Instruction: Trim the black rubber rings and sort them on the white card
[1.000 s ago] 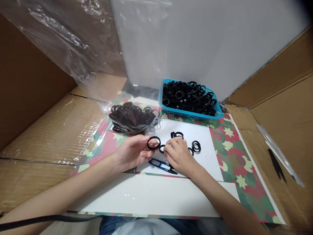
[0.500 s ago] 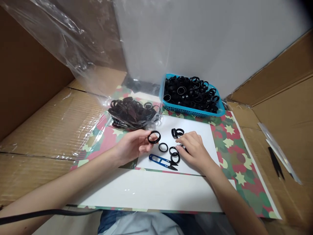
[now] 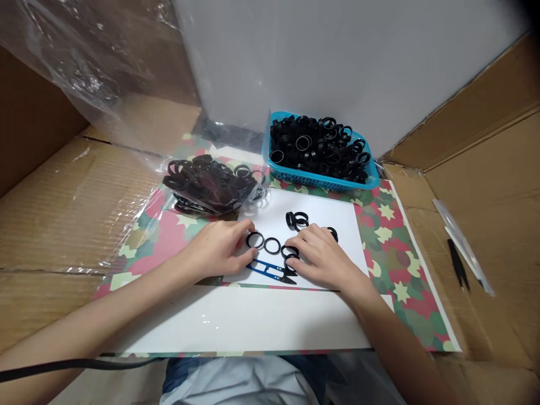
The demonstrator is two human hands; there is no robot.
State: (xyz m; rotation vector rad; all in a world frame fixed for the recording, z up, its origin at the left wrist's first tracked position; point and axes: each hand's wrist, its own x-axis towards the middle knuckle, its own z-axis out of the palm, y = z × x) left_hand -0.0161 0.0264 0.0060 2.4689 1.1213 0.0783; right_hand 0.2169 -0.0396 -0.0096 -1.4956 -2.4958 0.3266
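My left hand [image 3: 225,247] rests on the white sheet, thumb and forefinger apart on either side of a black ring [image 3: 255,240] lying flat. A second black ring [image 3: 272,246] lies just right of it. My right hand [image 3: 319,256] reaches over two overlapping black rings [image 3: 290,252], its thumb and forefinger spread and touching or close above them; the contact is partly hidden. Blue thread snips [image 3: 268,270] lie below the rings, blades toward my right hand. Beyond that hand sits a small group of black rings [image 3: 301,218], and another ring [image 3: 333,234] shows behind its knuckles.
A blue basket [image 3: 312,179] heaped with black rings stands at the back. Left of it, a clear plastic bag [image 3: 211,185] holds more rings, its upper part rising high. Black tweezers [image 3: 458,264] lie on cardboard at right. A camouflage-patterned sheet [image 3: 405,270] covers the worktop.
My left hand has lowered the ring onto the white sheet and loosened its fingers. My right hand has moved left and nearer, over the two overlapping rings. The camera view has shifted slightly.
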